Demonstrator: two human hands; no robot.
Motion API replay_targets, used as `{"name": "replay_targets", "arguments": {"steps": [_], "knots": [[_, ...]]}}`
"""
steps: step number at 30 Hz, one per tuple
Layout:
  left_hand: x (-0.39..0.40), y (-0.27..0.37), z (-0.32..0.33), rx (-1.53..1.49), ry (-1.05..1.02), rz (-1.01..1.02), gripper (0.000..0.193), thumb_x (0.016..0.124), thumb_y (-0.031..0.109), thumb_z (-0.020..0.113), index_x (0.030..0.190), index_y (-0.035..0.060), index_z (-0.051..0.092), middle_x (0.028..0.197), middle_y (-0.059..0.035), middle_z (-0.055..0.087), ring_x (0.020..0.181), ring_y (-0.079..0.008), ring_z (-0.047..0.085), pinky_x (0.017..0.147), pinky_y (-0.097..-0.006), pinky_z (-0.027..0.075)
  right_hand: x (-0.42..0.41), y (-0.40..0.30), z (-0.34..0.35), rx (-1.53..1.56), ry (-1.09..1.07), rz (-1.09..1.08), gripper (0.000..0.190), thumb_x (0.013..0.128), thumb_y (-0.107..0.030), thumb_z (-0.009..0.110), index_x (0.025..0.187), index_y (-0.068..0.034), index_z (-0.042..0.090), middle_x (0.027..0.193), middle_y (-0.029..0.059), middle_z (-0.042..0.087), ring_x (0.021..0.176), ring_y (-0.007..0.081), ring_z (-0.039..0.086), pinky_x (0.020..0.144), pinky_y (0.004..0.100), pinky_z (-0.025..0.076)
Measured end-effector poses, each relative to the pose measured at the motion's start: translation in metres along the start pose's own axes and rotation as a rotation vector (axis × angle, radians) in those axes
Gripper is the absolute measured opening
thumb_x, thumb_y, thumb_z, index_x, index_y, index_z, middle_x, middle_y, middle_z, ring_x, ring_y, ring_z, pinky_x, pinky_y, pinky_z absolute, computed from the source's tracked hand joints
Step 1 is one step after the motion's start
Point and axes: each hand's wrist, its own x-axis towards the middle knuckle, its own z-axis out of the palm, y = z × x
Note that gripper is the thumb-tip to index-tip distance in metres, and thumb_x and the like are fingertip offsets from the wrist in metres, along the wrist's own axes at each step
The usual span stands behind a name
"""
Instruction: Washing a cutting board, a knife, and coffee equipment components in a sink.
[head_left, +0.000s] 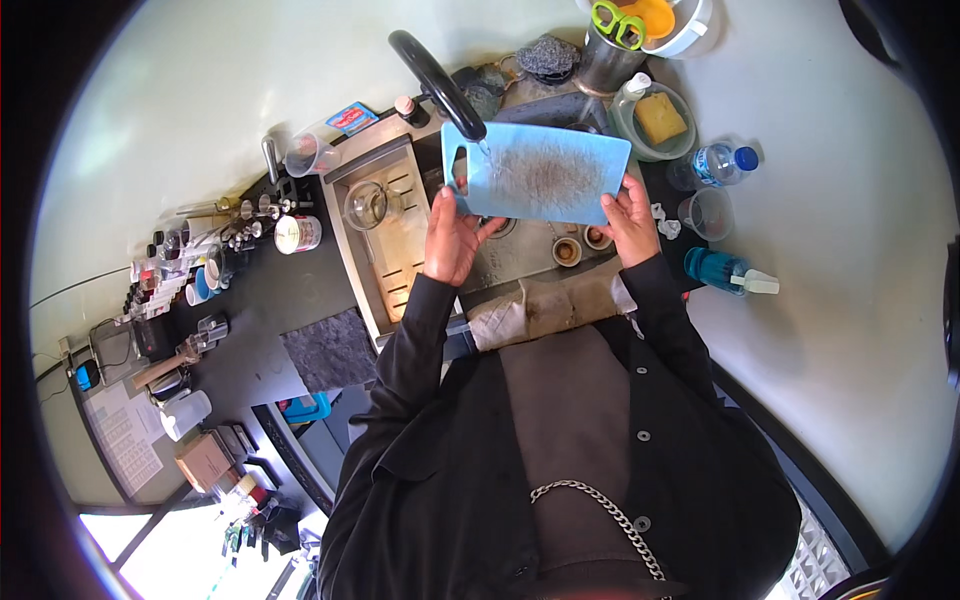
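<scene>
A light-blue plastic cutting board (547, 169) with dark knife scoring in its middle is held up over the sink (517, 262). My left hand (454, 240) grips its lower left corner, just under the handle slot. On the right, my right hand (630, 217) pinches the lower right corner. A thin stream of water from the black faucet (442, 86) lands on the board's left part. Beneath the board, small stained cups (566, 251) sit in the basin, which the board partly hides.
Left of the basin is a drain tray (397, 255) with a glass vessel (366, 205). A folded cloth (555, 307) covers the front edge. To the right stand a sponge tub (652, 120), a water bottle (712, 165), a plastic cup (709, 214) and a blue spray bottle (724, 271).
</scene>
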Motion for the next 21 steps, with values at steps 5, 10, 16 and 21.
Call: {"name": "replay_targets", "arguments": {"steps": [5, 10, 16, 21], "knots": [[-0.008, 0.019, -0.022, -0.243, -0.045, -0.187, 0.069, 0.097, 0.060, 0.046, 0.135, 0.0041, 0.036, 0.137, -0.0250, 0.042, 0.120, -0.0389, 0.054, 0.102, -0.0506, 0.047, 0.037, 0.029, 0.015, -0.070, -0.015, -0.290, 0.037, 0.097, -0.006, 0.059, 0.131, -0.004, 0.046, 0.123, 0.0059, 0.058, 0.112, 0.0123, 0.055, 0.099, 0.0283, 0.042], [-0.006, 0.024, -0.033, -0.335, 0.039, 0.002, 0.039, 0.098, 0.028, 0.048, 0.128, 0.0047, 0.041, 0.135, -0.0222, 0.047, 0.121, -0.0357, 0.055, 0.103, -0.0459, 0.049, 0.066, 0.047, 0.037, 0.049, -0.034, -0.381, 0.031, 0.094, -0.001, 0.061, 0.123, -0.004, 0.054, 0.122, 0.0042, 0.058, 0.115, 0.0124, 0.053, 0.099, 0.0284, 0.042], [-0.013, 0.033, -0.054, -0.257, -0.120, 0.179, 0.045, 0.100, 0.012, 0.043, 0.143, 0.0013, 0.037, 0.139, -0.0172, 0.051, 0.123, -0.0225, 0.056, 0.103, -0.0335, 0.047, 0.054, 0.043, 0.052, 0.112, -0.123, 0.000, 0.050, 0.097, 0.004, 0.049, 0.144, -0.012, 0.048, 0.122, 0.0028, 0.061, 0.106, 0.0095, 0.059, 0.089, 0.0243, 0.050], [-0.041, 0.072, 0.002, 0.010, -0.004, 0.382, 0.045, 0.105, 0.018, 0.042, 0.147, 0.0016, 0.034, 0.147, -0.0160, 0.044, 0.133, -0.0247, 0.048, 0.108, -0.0362, 0.043, 0.050, 0.045, 0.044, 0.013, -0.209, 0.190, 0.048, 0.099, -0.001, 0.045, 0.145, -0.015, 0.046, 0.121, 0.0023, 0.060, 0.094, 0.0105, 0.061, 0.085, 0.0283, 0.054]]}}
